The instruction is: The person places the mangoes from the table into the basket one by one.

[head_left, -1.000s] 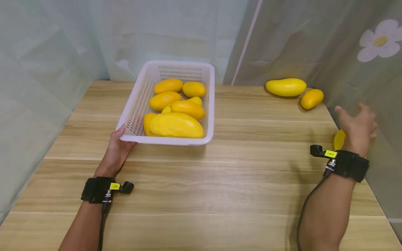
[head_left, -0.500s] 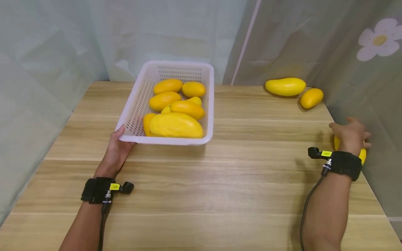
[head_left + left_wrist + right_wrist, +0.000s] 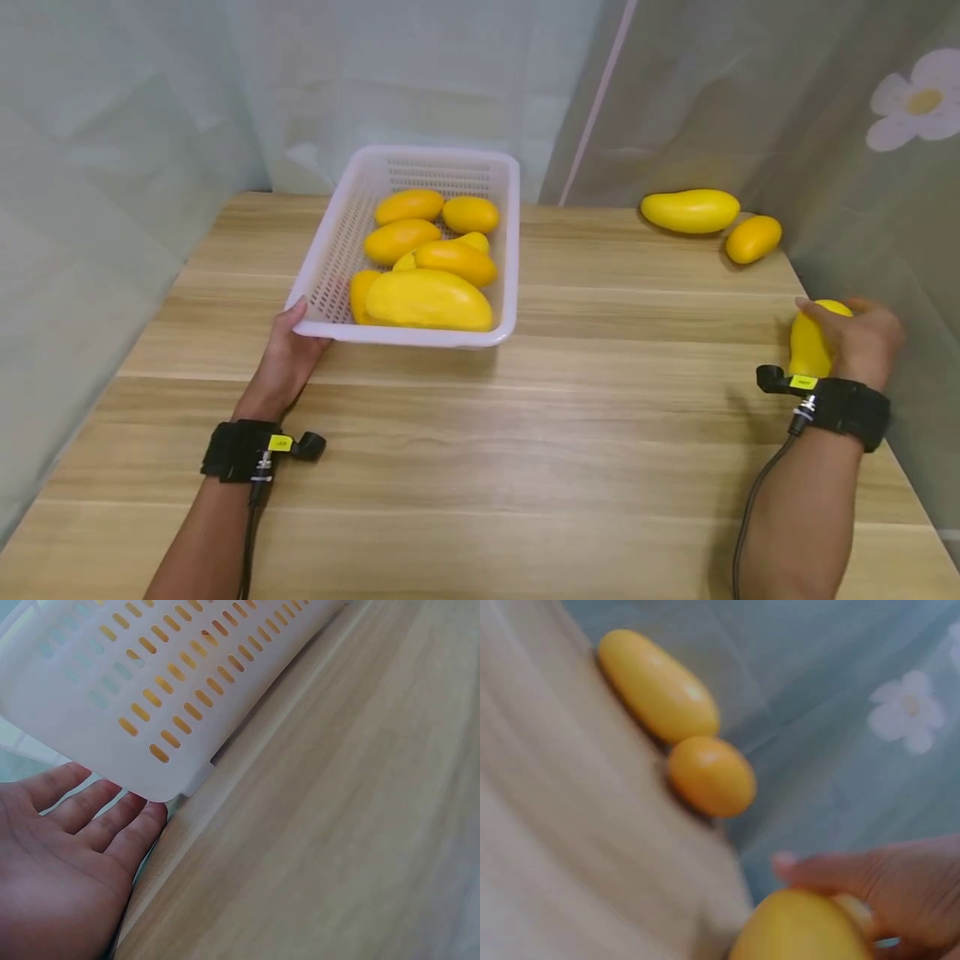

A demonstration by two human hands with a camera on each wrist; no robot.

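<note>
In the head view, my left hand (image 3: 288,358) holds the near left corner of a white slotted plastic basket (image 3: 402,335). Its thumb lies on the rim, and the left wrist view shows the other fingers against the outer wall and corner. Several yellow and orange mangoes (image 3: 431,300) lie inside the basket. At the table's right edge, my right hand (image 3: 866,337) grips a yellow mango (image 3: 810,346), thumb across its top and hand along its right side. The right wrist view catches only part of this mango (image 3: 799,930); the hand's palm side is hidden.
A long yellow mango (image 3: 690,211) and a smaller orange mango (image 3: 753,239) lie in the far right corner of the wooden table (image 3: 570,467). Curtain-like sheets (image 3: 420,75) stand behind and along both sides. A cable runs down each forearm from its wrist strap.
My right hand has come down onto the mango at the right edge and taken hold of it, and the mango has turned. My left hand and the basket stay in place.
</note>
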